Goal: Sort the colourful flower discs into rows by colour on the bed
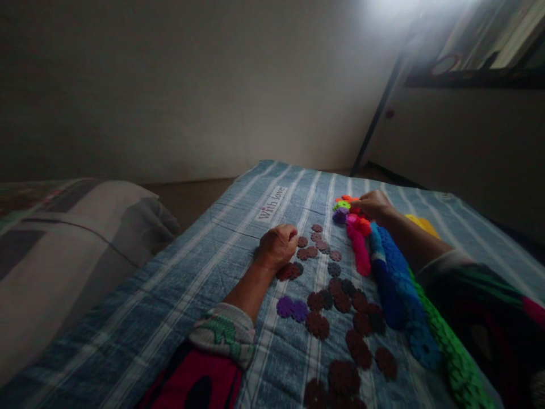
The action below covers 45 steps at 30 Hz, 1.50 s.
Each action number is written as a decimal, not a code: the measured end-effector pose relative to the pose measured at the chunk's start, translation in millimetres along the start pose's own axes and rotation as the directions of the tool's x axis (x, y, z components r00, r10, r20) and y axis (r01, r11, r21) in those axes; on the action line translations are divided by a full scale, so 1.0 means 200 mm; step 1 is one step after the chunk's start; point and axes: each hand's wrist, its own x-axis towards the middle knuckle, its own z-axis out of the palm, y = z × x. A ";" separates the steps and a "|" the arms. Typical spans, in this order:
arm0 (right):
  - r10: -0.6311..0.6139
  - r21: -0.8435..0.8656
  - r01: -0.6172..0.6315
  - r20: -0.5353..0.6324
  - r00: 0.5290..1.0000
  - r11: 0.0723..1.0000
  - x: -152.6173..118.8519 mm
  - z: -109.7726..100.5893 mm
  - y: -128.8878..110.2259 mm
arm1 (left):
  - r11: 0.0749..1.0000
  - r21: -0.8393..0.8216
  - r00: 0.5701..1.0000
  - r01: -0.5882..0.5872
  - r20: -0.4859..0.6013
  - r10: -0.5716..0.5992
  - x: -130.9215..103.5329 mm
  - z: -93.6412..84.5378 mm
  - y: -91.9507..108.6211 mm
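My left hand (279, 245) rests on the striped blue cloth with its fingers curled in. Whatever those fingers may hold is hidden. Right beside it lie brown notched discs (312, 251), scattered flat, with a pair of purple discs (292, 309) closer to me. My right hand (375, 203) reaches farther out, its fingers bent down onto a small heap of orange notched discs (363, 226). Its fingertips are pressed together at an orange-red disc, partly out of sight. A lime disc (342, 205) and a violet disc (340, 215) touch that heap.
Rows of stacked discs run toward me: a pink row (361, 253), a dark blue row (388, 292), a lighter blue row (404, 295) and a long green row (455, 358). Yellow discs (422, 225) lie beyond my right forearm. A covered bulky object (85, 255) stands at left.
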 end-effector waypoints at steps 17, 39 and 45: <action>-0.502 -0.160 0.700 0.588 0.634 0.696 -0.75 0.18 -0.12 | 1.000 0.022 1.000 -0.015 0.007 0.015 -0.01 0.00 0.01; -0.620 -0.247 0.905 0.664 0.418 0.345 -1.01 0.32 -0.25 | 0.999 -0.038 1.000 0.030 0.005 -0.029 0.00 0.01 0.01; -0.598 -0.249 0.909 0.690 0.408 0.334 -1.02 0.37 -0.27 | 0.999 -0.036 0.999 0.036 0.006 -0.036 0.00 0.00 0.02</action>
